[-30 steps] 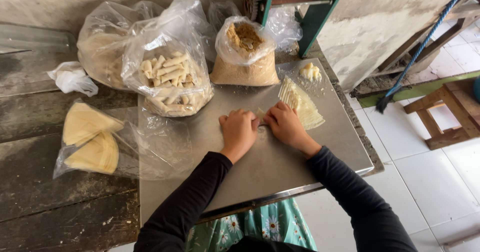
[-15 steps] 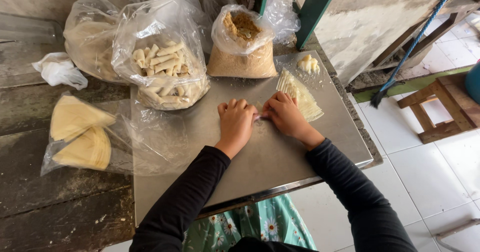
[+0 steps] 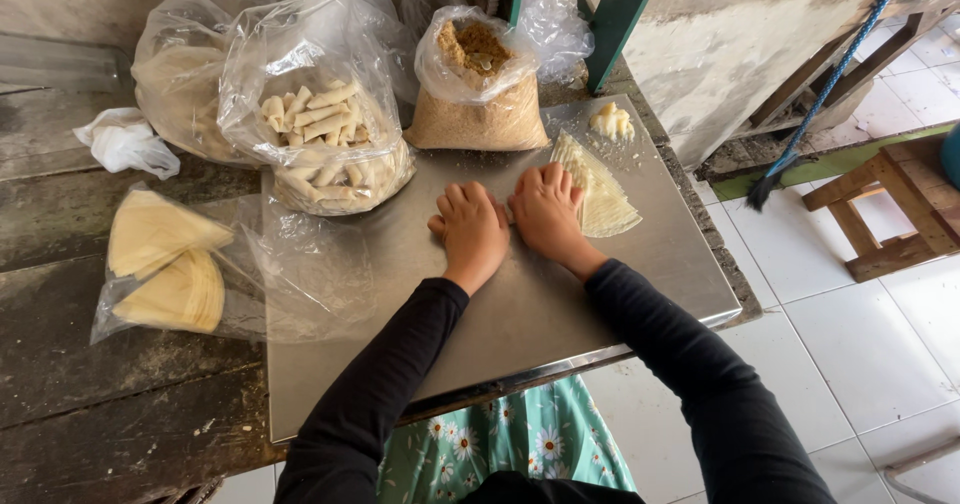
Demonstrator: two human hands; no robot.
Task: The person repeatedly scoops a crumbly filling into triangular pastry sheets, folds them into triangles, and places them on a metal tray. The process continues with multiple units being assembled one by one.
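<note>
My left hand (image 3: 472,232) and my right hand (image 3: 547,211) lie palm down, side by side, on a steel sheet (image 3: 520,314), fingers curled over something small between them that I cannot see. Just right of my right hand sits a stack of thin pale wrapper sheets (image 3: 605,194), folded into wedges. A small lump of white dough or filling (image 3: 611,121) rests behind that stack. A clear bag of finished pale rolls (image 3: 325,149) stands behind my left hand.
A bag of brown crumbs (image 3: 478,94) stands at the back centre. More folded wrappers in plastic (image 3: 165,264) lie on the dark wooden bench (image 3: 60,384) at left, with a larger bag (image 3: 180,74) and crumpled white plastic (image 3: 125,144) behind. A wooden stool (image 3: 885,214) stands on white tiles at right.
My hands stayed together on the steel sheet, pushing slightly away over the hidden piece. The view shifted a little; the bags and wrappers have not moved.
</note>
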